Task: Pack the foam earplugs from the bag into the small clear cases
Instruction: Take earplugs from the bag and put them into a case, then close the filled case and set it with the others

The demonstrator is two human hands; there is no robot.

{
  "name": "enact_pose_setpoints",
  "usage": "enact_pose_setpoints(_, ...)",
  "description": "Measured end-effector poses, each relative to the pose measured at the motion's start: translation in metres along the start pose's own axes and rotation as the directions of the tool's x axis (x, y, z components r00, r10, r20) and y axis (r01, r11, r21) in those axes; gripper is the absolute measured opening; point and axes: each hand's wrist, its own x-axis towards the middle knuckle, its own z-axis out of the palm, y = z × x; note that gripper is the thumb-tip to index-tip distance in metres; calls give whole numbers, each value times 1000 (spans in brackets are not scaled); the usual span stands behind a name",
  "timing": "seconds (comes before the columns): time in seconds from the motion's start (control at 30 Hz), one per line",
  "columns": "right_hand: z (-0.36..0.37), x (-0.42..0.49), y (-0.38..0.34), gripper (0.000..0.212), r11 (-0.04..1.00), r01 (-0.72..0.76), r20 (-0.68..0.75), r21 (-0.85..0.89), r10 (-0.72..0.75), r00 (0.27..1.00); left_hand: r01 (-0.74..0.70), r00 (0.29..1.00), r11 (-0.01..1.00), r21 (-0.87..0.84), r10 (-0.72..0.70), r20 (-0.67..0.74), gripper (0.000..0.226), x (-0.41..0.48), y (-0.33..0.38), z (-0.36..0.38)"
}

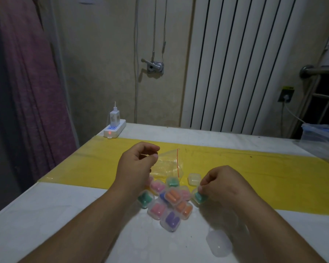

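A crumpled clear zip bag [169, 164] with a red seal line lies on the yellow strip. My left hand [137, 164] hovers at the bag's left edge, fingers curled toward the thumb; whether it pinches the bag is unclear. In front of the bag sits a heap of several small clear cases [167, 202] holding pink, green, orange, blue and purple earplugs. My right hand [220, 185] grips a case with green earplugs [198, 197] at the heap's right side. An empty case [194, 179] lies just behind it.
The white table [65, 215] has a yellow strip [254, 177] across it. A white power strip with a charger [114, 128] sits at the back left corner. A clear plastic box [323, 137] stands at the far right. A translucent lid-like piece [218, 242] lies near my right forearm.
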Motion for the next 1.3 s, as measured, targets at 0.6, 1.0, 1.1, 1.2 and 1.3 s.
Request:
enact_pose_setpoints(0.6,26,20,-19,25,975,187,-58,121,-181,982,199,963,980,20,-191,-189,39,23,-14,-22)
enact_pose_setpoints(1.0,48,60,-65,28,798,9,105,603,-91,990,239,968,768,595,-143,-205,18,34,-39,-34)
enact_pose_setpoints(1.1,57,58,-74,33,739,-17,200,674,-161,966,222,974,764,605,-140,-180,11,33,-41,-33)
enact_pose_setpoints(1.2,63,63,-78,33,885,92,255,456,-230,939,211,977,754,622,-140,-161,16,34,-44,-34)
enact_pose_setpoints(1.3,65,69,-83,28,943,157,312,294,-250,917,190,981,743,642,-128,-144,17,35,-45,-35)
